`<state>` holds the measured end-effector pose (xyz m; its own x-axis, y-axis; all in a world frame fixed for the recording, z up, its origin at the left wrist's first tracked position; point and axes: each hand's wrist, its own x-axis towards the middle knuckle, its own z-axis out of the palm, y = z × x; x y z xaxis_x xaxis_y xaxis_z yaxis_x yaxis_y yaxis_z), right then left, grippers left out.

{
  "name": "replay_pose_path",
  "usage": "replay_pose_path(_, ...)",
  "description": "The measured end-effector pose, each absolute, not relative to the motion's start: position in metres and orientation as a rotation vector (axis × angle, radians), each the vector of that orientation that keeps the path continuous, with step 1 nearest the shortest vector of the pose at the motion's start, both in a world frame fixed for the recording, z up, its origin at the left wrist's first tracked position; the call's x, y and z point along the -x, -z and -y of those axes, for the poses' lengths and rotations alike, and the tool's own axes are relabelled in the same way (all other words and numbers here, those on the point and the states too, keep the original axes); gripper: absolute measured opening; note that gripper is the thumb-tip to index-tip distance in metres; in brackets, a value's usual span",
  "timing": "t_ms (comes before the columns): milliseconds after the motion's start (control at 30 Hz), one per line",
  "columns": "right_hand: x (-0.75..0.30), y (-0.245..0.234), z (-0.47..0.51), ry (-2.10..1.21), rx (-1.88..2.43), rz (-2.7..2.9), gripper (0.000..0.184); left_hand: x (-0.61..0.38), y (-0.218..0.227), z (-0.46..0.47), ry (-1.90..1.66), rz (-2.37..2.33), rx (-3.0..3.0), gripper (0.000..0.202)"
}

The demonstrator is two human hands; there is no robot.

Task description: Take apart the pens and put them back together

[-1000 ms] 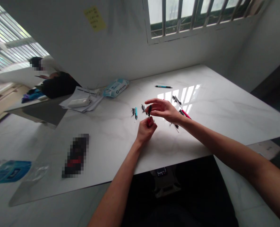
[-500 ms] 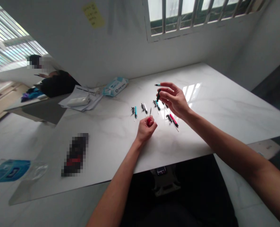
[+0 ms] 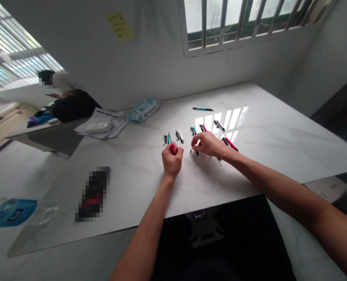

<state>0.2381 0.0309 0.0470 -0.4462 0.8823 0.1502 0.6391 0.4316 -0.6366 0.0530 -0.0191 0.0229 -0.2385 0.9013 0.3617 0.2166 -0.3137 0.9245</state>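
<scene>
My left hand [image 3: 172,159] is closed around a red pen part [image 3: 172,148], with a thin metallic tip sticking up out of the fist. To its right, my right hand [image 3: 205,143] is low over the table, thumb and fingertips pinched together. A tiny greyish piece [image 3: 191,150] shows at those fingertips; I cannot make out what it is. Under the hand lies a black pen part, mostly hidden. Around the hands are groups of pen parts: a teal barrel, a white barrel [image 3: 181,136], and a red barrel [image 3: 231,144] beside black pieces. A whole teal-and-black pen [image 3: 203,109] lies farther back.
A wet-wipes pack [image 3: 144,109] and papers [image 3: 101,124] with a white device lie at the back left. A blurred-out dark object [image 3: 93,194] and a blue-labelled bottle [image 3: 13,212] are on the left. Another person sits beyond, near a window.
My right hand has come down and left to the tabletop from its raised position with a black pen part. The left hand has shifted slightly left, still gripping the red part.
</scene>
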Motion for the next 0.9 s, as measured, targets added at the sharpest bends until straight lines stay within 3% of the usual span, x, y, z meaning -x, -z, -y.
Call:
replay_pose_path(100,-0.243,-0.045,-0.035,-0.650,1.239,2.253,0.009,-0.054,-0.023,0.020,-1.597,-1.346,-1.466,0.040)
replay_pose_path(267,-0.254,-0.045,-0.043,-0.610,0.994,2.372,0.030,-0.054,-0.022,0.020,-1.573,-1.362,-1.436,0.040)
replay_pose_path(400,-0.245,-0.046,-0.038,-0.821,0.885,2.114,0.021,-0.055,-0.022,0.021,-1.475,-1.303,-1.461,0.038)
replay_pose_path(600,-0.223,-0.047,-0.023,-1.312,0.638,1.726,0.034,-0.056,-0.021,0.023,-1.305,-1.303,-1.602,0.031)
replay_pose_path(767,-0.224,-0.053,-0.027,-1.289,0.672,1.448,0.036,-0.055,-0.021,0.024,-1.272,-1.373,-1.660,0.033)
replay_pose_path(900,-0.230,-0.058,-0.032,-1.231,0.715,1.353,0.035,-0.050,-0.027,0.022,-1.454,-1.488,-1.562,0.032)
